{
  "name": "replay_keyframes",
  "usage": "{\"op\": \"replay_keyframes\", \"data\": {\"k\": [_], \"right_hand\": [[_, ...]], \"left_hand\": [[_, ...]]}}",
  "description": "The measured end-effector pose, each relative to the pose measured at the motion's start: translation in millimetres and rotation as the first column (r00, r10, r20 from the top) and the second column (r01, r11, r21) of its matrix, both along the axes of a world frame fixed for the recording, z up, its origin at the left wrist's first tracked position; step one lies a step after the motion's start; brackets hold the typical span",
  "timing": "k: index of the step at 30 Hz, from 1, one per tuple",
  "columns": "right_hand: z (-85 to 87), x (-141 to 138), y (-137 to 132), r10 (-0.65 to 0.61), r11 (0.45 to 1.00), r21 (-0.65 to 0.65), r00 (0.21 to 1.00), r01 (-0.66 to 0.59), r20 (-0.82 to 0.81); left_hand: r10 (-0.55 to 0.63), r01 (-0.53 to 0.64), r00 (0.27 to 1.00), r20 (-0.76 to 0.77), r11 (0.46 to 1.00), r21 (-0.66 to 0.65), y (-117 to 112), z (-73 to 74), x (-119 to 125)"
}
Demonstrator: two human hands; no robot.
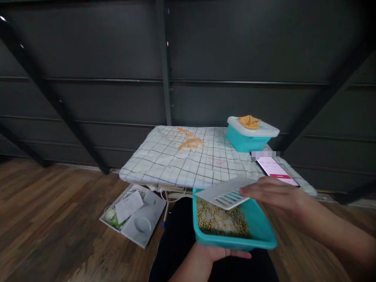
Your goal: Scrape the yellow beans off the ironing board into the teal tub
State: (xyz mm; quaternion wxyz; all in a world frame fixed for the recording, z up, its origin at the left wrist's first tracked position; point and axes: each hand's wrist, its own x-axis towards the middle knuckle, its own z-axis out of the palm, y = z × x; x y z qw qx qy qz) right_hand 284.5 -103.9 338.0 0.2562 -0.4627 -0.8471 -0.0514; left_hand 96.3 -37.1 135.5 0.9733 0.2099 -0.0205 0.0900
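Note:
My left hand [219, 253] supports a teal plastic tub [232, 241] from below, its fingers stretched along the underside. Inside, yellowish round grains [219, 219] like soybeans lie mixed with something whitish. Over the tub's far rim, my right hand [273, 192] grips a thin white slotted plastic plate [226, 192], held tilted with its slots above the grains. The right thumb is hidden beneath. More yellow grains [191, 141] are strewn in a loose pile on the checked cloth of the small table [167, 166].
At the table's back right stands a lidded teal box [249, 141] with a yellow-orange cloth [249, 121] on top. A lit phone [276, 168] lies in front of it. On the floor to the left is an open white box [141, 223]. A dark panelled wall [117, 47] rises behind.

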Motion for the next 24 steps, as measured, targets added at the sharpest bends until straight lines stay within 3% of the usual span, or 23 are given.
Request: {"op": "replay_keyframes", "data": {"k": [8,14,19,24], "right_hand": [[-9.1,5,-10,-0.022,0.986,0.165,0.999,0.016,0.034],[-12.3,-3,10,-0.115,0.943,0.318,0.993,0.100,0.030],[-29.2,-6,36,-0.163,0.941,0.305,0.986,0.148,0.024],[-37.9,-7,19,-0.058,0.973,0.225,0.997,0.046,0.044]], "left_hand": [[0.046,-0.044,0.998,0.032,0.997,-0.056,0,1.5,0],[0.049,-0.047,0.998,0.037,0.998,-0.045,6,3.9,-2],[0.062,-0.061,0.997,0.039,0.997,-0.043,8,-5.0,1],[0.083,-0.090,0.995,-0.057,0.987,-0.135,6,-10.4,1]]}}
